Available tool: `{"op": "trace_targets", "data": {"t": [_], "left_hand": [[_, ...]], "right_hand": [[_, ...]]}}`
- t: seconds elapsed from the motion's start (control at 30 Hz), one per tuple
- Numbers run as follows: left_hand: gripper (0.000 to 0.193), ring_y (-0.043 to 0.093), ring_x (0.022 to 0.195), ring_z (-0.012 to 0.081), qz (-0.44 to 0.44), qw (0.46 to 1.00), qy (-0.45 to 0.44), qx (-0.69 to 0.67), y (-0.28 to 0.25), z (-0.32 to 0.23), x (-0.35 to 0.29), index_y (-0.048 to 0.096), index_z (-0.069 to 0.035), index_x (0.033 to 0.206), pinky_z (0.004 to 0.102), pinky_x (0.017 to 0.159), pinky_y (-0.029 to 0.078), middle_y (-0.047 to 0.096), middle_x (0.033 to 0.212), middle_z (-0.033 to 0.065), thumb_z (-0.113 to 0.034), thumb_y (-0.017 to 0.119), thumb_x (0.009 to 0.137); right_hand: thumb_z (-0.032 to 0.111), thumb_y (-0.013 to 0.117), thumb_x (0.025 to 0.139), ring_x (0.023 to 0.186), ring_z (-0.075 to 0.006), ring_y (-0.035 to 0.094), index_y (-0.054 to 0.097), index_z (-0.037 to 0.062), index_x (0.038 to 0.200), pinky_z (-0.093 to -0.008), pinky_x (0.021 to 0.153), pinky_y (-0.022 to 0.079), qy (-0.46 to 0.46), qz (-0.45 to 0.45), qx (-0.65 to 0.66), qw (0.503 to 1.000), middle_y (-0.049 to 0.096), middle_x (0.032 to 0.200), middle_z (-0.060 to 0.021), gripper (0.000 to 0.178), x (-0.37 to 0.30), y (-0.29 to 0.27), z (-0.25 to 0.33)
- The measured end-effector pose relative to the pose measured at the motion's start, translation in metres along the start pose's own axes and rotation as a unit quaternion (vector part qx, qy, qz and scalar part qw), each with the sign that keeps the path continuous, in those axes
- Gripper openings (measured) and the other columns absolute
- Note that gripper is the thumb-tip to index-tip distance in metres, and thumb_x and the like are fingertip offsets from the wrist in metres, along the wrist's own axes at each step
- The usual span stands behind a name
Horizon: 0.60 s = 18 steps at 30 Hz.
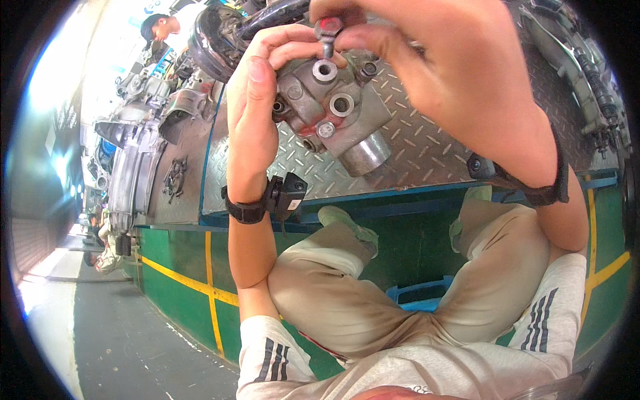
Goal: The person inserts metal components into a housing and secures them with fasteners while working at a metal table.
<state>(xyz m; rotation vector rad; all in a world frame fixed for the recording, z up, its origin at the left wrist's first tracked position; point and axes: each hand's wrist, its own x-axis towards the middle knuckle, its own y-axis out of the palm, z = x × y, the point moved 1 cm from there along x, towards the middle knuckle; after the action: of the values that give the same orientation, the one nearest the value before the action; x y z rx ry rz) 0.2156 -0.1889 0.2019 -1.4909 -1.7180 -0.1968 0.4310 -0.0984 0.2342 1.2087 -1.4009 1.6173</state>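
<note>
A grey cast-metal housing (363, 125) with several round ports and a shiny cylindrical end rests on the diamond-plate bench top. My left hand (255, 100) is closed round its far left side, thumb raised along the edge and fingers partly behind it. Between the thumb and fingers of my right hand (447, 73) is a bolt (328, 37) with a red mark on its hex head. The bolt points down, its tip just above a ringed port (325, 71). Whether the tip touches the port, I cannot tell. Red smears mark the housing's middle.
A black round part with a bar (215, 43) lies beyond my left hand. Large metal castings (137, 127) and a small pile of dark hardware (175, 179) lie at left. More machine parts (590, 80) stand at right. A person in a cap (160, 28) is far left.
</note>
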Motion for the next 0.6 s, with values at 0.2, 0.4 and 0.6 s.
{"op": "trace_targets", "data": {"t": [0.2,0.4,0.6], "left_hand": [[0.046,0.065,0.113,0.0191,0.003,1.000,-0.001,0.031,-0.006,-0.002,-0.001,0.071,0.006,0.113,0.0332,0.104,0.046,0.072,0.118,0.0117,-0.030,0.043,0.110],[0.032,0.073,0.098,0.0209,-0.084,0.992,0.076,0.052,-0.010,0.004,-0.017,0.073,0.006,0.104,0.0355,0.100,0.051,0.079,0.101,0.0156,-0.010,0.046,0.106],[0.036,0.070,0.116,0.0296,-0.083,0.996,0.021,-0.022,-0.012,0.002,-0.024,0.057,0.012,0.129,0.0402,0.109,0.050,0.072,0.122,0.0261,-0.002,0.043,0.099]], "right_hand": [[-0.001,0.072,0.087,0.088,-0.0316,0.072,0.067,0.0057,0.109,-0.0373,0.075,0.057,0.173,0.045,0.102,0.979,0.068,0.094,-0.0168,0.023,0.001,-0.004,0.014],[-0.005,0.075,0.086,0.065,-0.0133,0.054,0.071,0.0036,0.110,-0.0253,0.061,0.045,0.187,0.077,0.034,0.979,0.071,0.092,-0.0073,0.026,-0.016,0.005,0.021],[-0.008,0.074,0.085,0.075,-0.0197,0.068,0.072,0.0025,0.111,-0.0272,0.068,0.053,0.180,0.099,0.033,0.978,0.074,0.097,-0.0111,0.028,-0.009,0.016,0.022]]}}
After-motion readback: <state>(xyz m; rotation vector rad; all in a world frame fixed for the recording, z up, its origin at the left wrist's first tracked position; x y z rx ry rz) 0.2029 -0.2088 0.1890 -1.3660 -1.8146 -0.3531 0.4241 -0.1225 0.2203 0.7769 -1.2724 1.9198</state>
